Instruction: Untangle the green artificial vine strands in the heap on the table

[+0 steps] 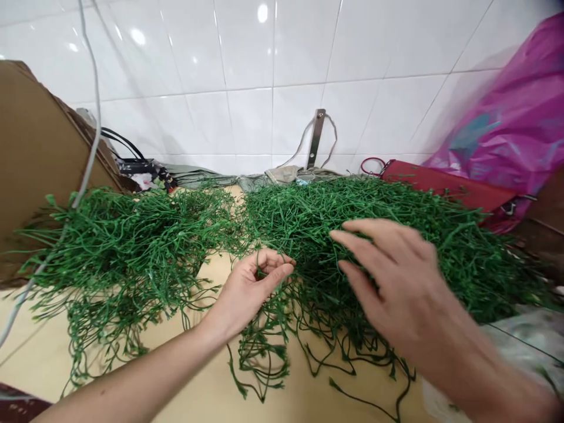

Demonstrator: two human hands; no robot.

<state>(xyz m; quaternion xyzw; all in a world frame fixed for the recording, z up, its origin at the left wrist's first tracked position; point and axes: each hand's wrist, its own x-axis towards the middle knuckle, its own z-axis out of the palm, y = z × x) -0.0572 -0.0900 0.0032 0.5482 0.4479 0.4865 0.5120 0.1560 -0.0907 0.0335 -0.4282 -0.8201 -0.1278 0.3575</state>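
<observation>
My left hand (259, 279) is closed in a pinch on a thin green plastic stem (258, 264), in the middle of the view. To its right my right hand (390, 267) hovers over a big heap of green plastic stems (317, 217), fingers apart, slightly blurred, with nothing visible in them. A second heap of green stems (145, 235) lies on the left. Below my left hand a small bunch of stems (264, 358) spreads on the tan tabletop (194, 393). Several loose stems trail toward the table's near edge.
A cardboard box (39, 147) stands at the left, with a white cable (94, 117) hanging before it. Along the tiled wall (247, 123) sit a floral bag (147, 176), a red pouch (445, 185) and a magenta plastic bag (515, 117). Clear plastic (529, 335) lies at the right.
</observation>
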